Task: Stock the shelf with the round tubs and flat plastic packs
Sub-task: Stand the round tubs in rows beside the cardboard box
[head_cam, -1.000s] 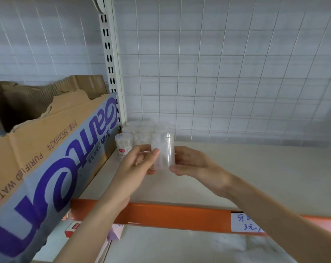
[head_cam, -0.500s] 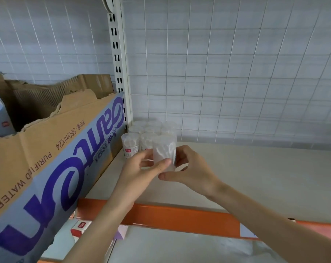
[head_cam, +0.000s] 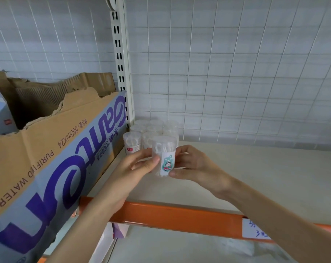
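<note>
A clear round tub (head_cam: pixel 164 154) of cotton swabs, with a cartoon label facing me, stands upright between both hands above the cream shelf (head_cam: pixel 246 171). My left hand (head_cam: pixel 134 168) pinches its left side with thumb and fingers. From the right, my right hand (head_cam: pixel 191 164) holds it with fingers curled round the back and thumb low at the front. Several matching tubs (head_cam: pixel 141 135) stand clustered in the shelf's back left corner, just behind the held one. No flat plastic packs show.
A torn cardboard box (head_cam: pixel 47 149) printed "PURIFIED WATER" fills the left bay, against the slotted upright (head_cam: pixel 121 69). Wire grid backing (head_cam: pixel 236 73) closes the rear. An orange front rail (head_cam: pixel 170 217) carries a handwritten price tag (head_cam: pixel 255 229). A lower shelf shows below.
The tub has been turned in my hands, so its cartoon label now faces me. It stays close in front of the cluster of tubs.
</note>
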Demonstrator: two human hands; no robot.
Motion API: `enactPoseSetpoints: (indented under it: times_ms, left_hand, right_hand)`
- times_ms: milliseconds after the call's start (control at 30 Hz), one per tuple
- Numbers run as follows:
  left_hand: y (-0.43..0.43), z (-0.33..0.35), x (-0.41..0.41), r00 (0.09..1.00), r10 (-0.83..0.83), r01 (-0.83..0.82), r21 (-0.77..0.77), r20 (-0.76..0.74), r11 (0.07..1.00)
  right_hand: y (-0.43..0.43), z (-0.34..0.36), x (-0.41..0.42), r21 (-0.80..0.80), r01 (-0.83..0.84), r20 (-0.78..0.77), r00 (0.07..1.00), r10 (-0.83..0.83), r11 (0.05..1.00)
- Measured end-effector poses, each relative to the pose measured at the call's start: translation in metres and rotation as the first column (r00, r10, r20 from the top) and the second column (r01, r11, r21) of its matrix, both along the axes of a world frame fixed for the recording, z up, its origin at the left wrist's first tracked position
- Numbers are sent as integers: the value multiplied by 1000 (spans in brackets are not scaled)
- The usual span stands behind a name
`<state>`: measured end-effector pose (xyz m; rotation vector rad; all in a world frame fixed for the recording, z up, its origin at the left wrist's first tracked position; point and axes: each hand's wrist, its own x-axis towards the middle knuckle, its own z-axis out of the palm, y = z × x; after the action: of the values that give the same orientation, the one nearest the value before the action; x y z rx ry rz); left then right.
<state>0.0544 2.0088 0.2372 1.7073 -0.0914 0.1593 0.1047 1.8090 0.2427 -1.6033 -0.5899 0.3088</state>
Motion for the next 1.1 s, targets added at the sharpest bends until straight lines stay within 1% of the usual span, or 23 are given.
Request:
enactPoseSetpoints:
  times_ms: [100,167,300,367,433,500,600,700,867,1033,1100]
  left_hand:
    - [0,0,1,1000,11,-10,40,-12,999]
    - [-3,2,1,997,71,-72,82,20,994]
    - [-10,3,1,988,114,-128,137,107,982]
    - [-11,0,3,985,122,-142,162,126,977]
    - [-10,-1,4,980,125,-150,169,152,974]
    - [-8,-2,3,981,113,-135,141,157,981]
    - [0,-2,3,986,55,-68,79,156,995]
    - [6,0,3,986,-1,-10,65,166,998]
    - [13,-4,3,988,-26,16,64,153,998]
    - [12,-7,-2,983,-25,18,38,184,999]
    - [12,-7,-5,980,-22,10,61,195,998]
  right_hand:
    - [3,-1,0,-6,3,30,1000,-3,1000]
    - [3,0,0,-40,26,83,996,-23,999]
    - [8,0,2,-151,157,233,965,-119,976]
    - [12,-4,2,-166,232,271,945,-182,958]
    - [13,-6,2,-165,268,281,935,-215,949]
    - [12,-6,3,-147,226,250,950,-185,963]
    - [4,-2,7,-109,97,182,980,-76,989]
    - [-1,-3,10,-55,19,140,990,-11,998]
    - [6,-7,13,-80,18,154,988,-5,997]
    - [13,-8,15,-137,-3,175,984,27,991]
    - [14,-8,16,-142,-10,171,985,35,990]
